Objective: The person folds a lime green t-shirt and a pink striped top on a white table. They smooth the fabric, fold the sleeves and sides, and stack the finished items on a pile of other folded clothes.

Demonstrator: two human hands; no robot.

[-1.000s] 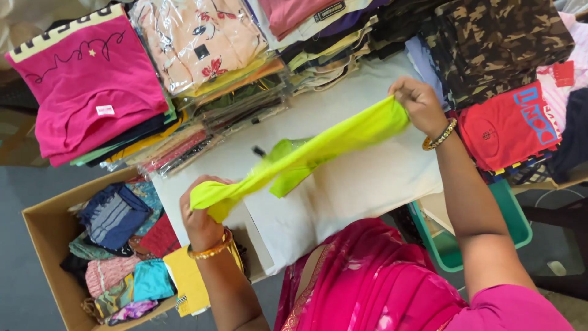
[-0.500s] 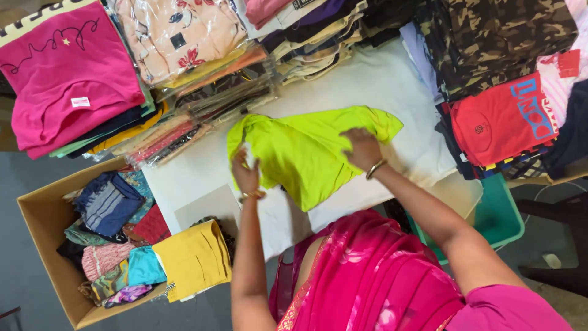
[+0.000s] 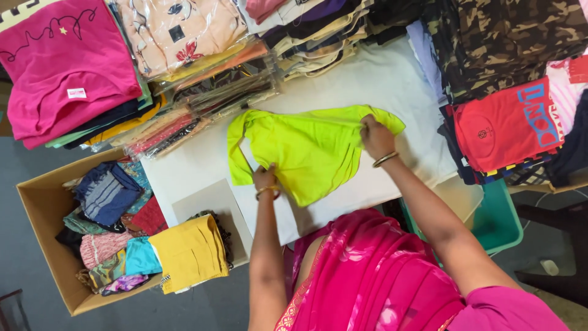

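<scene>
White cloth-covered table (image 3: 380, 79) carries the neon-yellow cotton shirt (image 3: 300, 150), lying flat; left hand (image 3: 265, 179) grip pinches its lower hem closed, right hand (image 3: 375, 136) grip clenches its upper edge.

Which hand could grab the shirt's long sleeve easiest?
Probably the left hand. It rests on the neon-green shirt just beside that sleeve, while the right hand pinches the far edge.
</scene>
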